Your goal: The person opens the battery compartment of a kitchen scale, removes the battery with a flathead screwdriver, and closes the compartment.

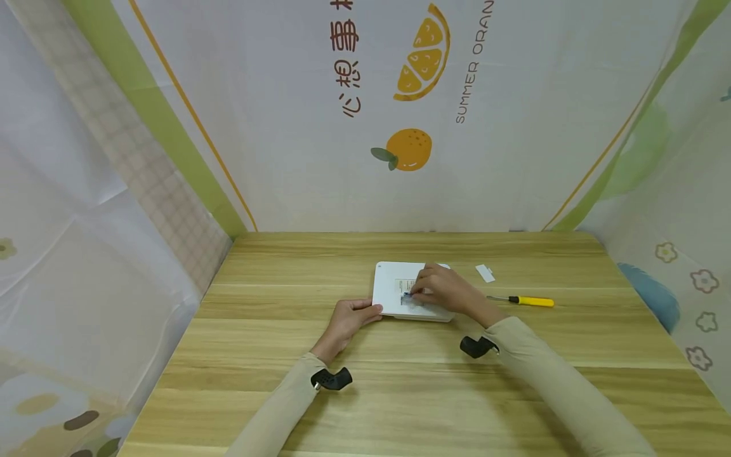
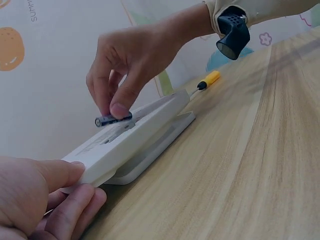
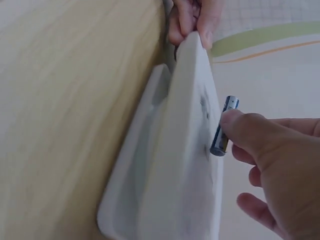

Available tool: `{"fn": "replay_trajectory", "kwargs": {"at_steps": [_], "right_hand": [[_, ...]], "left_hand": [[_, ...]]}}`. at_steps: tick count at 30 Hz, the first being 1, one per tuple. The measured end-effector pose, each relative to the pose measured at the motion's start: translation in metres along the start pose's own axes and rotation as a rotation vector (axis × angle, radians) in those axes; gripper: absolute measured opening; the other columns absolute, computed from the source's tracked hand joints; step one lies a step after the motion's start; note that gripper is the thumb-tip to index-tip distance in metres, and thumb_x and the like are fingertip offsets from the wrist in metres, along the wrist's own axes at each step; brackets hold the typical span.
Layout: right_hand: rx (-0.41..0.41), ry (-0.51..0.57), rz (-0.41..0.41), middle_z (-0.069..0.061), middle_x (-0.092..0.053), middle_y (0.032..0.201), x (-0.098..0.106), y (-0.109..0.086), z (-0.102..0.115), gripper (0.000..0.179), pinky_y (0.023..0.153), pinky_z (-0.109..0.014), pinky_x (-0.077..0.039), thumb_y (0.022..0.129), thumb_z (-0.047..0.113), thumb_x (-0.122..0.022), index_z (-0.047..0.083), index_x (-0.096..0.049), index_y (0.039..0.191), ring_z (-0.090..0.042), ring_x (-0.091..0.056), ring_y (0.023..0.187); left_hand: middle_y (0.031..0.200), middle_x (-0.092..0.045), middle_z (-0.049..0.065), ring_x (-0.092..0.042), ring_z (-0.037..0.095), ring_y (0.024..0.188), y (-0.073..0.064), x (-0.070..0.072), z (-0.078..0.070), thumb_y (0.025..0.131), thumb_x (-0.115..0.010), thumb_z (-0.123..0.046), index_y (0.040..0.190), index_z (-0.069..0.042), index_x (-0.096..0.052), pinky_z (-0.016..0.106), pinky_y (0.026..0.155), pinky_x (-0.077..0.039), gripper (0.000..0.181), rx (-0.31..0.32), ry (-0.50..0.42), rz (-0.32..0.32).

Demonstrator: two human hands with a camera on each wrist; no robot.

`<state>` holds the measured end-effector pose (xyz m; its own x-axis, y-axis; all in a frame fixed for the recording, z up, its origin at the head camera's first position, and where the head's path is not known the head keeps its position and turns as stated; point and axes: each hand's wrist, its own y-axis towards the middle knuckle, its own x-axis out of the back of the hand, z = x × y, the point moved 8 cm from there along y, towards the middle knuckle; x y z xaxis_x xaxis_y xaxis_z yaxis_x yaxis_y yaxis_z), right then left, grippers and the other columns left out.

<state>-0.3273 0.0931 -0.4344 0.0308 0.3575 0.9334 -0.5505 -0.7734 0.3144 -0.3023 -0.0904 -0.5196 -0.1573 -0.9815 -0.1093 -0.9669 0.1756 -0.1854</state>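
A white flat device (image 1: 386, 282) lies with its labelled side up, raised on a thinner white plate underneath. My left hand (image 1: 345, 324) grips its near left corner, thumb on top and fingers below. Above the small battery compartment (image 1: 404, 301) in that face, my right hand (image 1: 442, 289) pinches a dark blue and silver battery (image 3: 220, 142) between thumb and fingers. In the left wrist view the battery (image 2: 105, 121) is held lengthwise close over the opening. Whether it touches the compartment I cannot tell.
A small white cover (image 1: 485, 273) lies to the right of the device. Near it is a screwdriver (image 1: 537, 302) with a yellow and black handle, its shaft towards the device. The wooden table (image 1: 274, 393) meets a printed curtain (image 1: 320, 184) at the back.
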Motion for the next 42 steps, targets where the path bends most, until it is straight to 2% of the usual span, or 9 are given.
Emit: {"fn": "replay_trajectory", "kwargs": {"at_steps": [5, 8, 16, 20, 26, 31, 35, 39, 42], "right_hand": [[0.004, -0.061, -0.035, 0.001, -0.070, 0.087, 0.023, -0.010, -0.005, 0.005, 0.065, -0.026, -0.060, 0.086, 0.012, -0.084, 0.009, -0.083, 0.090, -0.015, -0.062, 0.082], [-0.025, -0.080, -0.036, 0.001, -0.070, 0.086, 0.035, -0.021, -0.012, 0.006, 0.064, -0.026, -0.060, 0.084, 0.011, -0.086, 0.010, -0.083, 0.089, -0.015, -0.061, 0.081], [-0.137, -0.103, -0.028, 0.003, -0.070, 0.084, 0.046, -0.059, -0.044, 0.008, 0.060, -0.027, -0.055, 0.081, 0.010, -0.088, 0.009, -0.083, 0.087, -0.013, -0.056, 0.079], [-0.144, -0.119, -0.034, 0.002, -0.070, 0.082, 0.043, -0.075, -0.055, 0.009, 0.060, -0.028, -0.054, 0.079, 0.010, -0.089, 0.009, -0.083, 0.085, -0.015, -0.055, 0.078], [-0.134, -0.109, -0.047, 0.004, -0.069, 0.079, 0.031, -0.090, -0.058, 0.009, 0.059, -0.027, -0.053, 0.078, 0.009, -0.089, 0.009, -0.083, 0.084, -0.013, -0.053, 0.076], [-0.125, -0.115, -0.044, 0.004, -0.069, 0.081, 0.021, -0.094, -0.055, 0.006, 0.065, -0.030, -0.054, 0.081, 0.010, -0.088, 0.010, -0.083, 0.084, -0.012, -0.053, 0.077], [-0.148, -0.137, -0.017, 0.005, -0.069, 0.081, 0.015, -0.095, -0.054, 0.004, 0.061, -0.027, -0.051, 0.083, 0.011, -0.086, 0.010, -0.083, 0.085, -0.011, -0.051, 0.076], [-0.171, -0.157, 0.013, 0.004, -0.069, 0.080, 0.010, -0.095, -0.056, 0.005, 0.061, -0.027, -0.053, 0.084, 0.013, -0.085, 0.009, -0.083, 0.084, -0.013, -0.053, 0.077], [-0.162, -0.164, -0.002, 0.002, -0.070, 0.080, 0.009, -0.095, -0.056, 0.006, 0.063, -0.029, -0.055, 0.083, 0.013, -0.086, 0.008, -0.082, 0.083, -0.015, -0.055, 0.078]], "left_hand": [[0.127, -0.062, 0.035, -0.072, 0.032, 0.107, 0.001, 0.000, 0.001, 0.097, -0.067, 0.002, 0.126, 0.019, -0.061, 0.032, 0.094, -0.063, 0.034, -0.004, 0.003, -0.003], [0.128, -0.062, 0.034, -0.072, 0.032, 0.107, 0.001, 0.001, 0.002, 0.097, -0.067, 0.002, 0.125, 0.018, -0.062, 0.032, 0.094, -0.063, 0.033, -0.006, 0.004, -0.006], [0.128, -0.060, 0.035, -0.071, 0.035, 0.109, 0.000, 0.000, 0.002, 0.098, -0.067, 0.001, 0.127, 0.019, -0.060, 0.034, 0.095, -0.062, 0.035, -0.020, 0.013, 0.003], [0.127, -0.061, 0.035, -0.071, 0.034, 0.108, 0.000, 0.000, 0.002, 0.098, -0.067, 0.000, 0.126, 0.018, -0.061, 0.033, 0.095, -0.063, 0.034, -0.017, 0.018, -0.004], [0.128, -0.062, 0.034, -0.071, 0.034, 0.108, -0.001, 0.000, 0.002, 0.098, -0.068, -0.001, 0.125, 0.018, -0.062, 0.033, 0.095, -0.063, 0.034, -0.023, 0.033, -0.004], [0.126, -0.063, 0.033, -0.072, 0.033, 0.107, -0.001, 0.000, 0.002, 0.097, -0.068, -0.001, 0.124, 0.017, -0.063, 0.032, 0.094, -0.063, 0.032, -0.021, 0.038, -0.010], [0.123, -0.065, 0.032, -0.073, 0.032, 0.105, -0.001, 0.000, 0.002, 0.097, -0.069, 0.000, 0.122, 0.018, -0.065, 0.032, 0.093, -0.063, 0.031, -0.027, 0.037, -0.015], [0.121, -0.066, 0.032, -0.073, 0.029, 0.102, -0.001, -0.001, 0.001, 0.096, -0.069, 0.001, 0.120, 0.018, -0.065, 0.031, 0.092, -0.064, 0.030, -0.034, 0.028, -0.022], [0.123, -0.064, 0.033, -0.073, 0.030, 0.103, -0.001, 0.000, 0.002, 0.096, -0.069, 0.001, 0.122, 0.019, -0.064, 0.031, 0.092, -0.064, 0.031, -0.033, 0.029, -0.022]]}}
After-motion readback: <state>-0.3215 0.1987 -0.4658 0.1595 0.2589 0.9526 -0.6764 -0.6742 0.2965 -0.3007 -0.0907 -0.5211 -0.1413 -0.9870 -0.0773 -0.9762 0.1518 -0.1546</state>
